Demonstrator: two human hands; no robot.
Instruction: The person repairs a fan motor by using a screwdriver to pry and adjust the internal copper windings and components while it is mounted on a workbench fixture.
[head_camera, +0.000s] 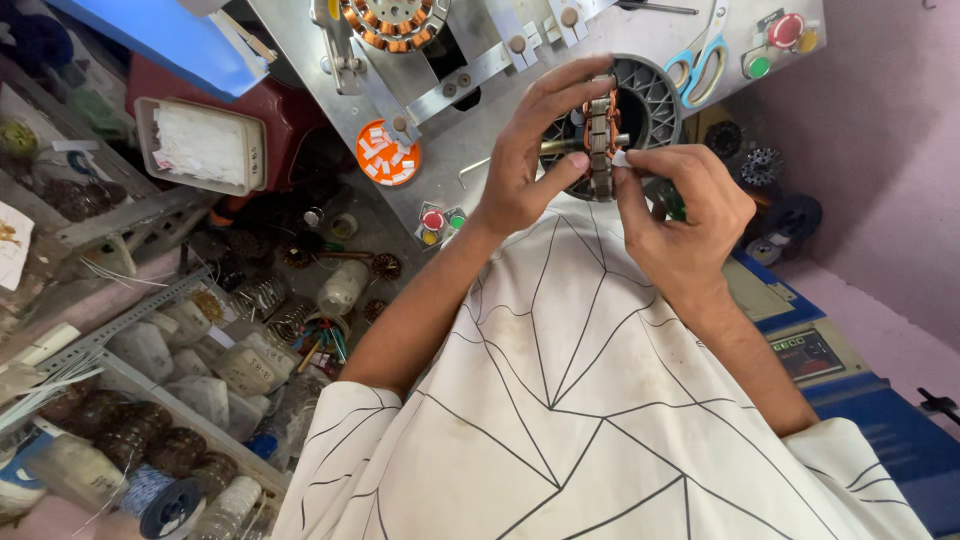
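A round motor stator (601, 138) with copper windings sits edge-on on a brass shaft in front of a dark ribbed ring (652, 100) on the grey metal machine plate (480, 150). My left hand (530, 160) grips the stator from the left, fingers curled over its top. My right hand (680, 215) pinches a small white slip (620, 158) against the stator's right side.
Scissors with blue handles (700, 60) lie on the plate near red and green buttons (785, 35). An orange dish of white slips (387, 155) sits at the plate's left. A white tray (205, 145), wire spools, bags and wound stators crowd the shelves at left.
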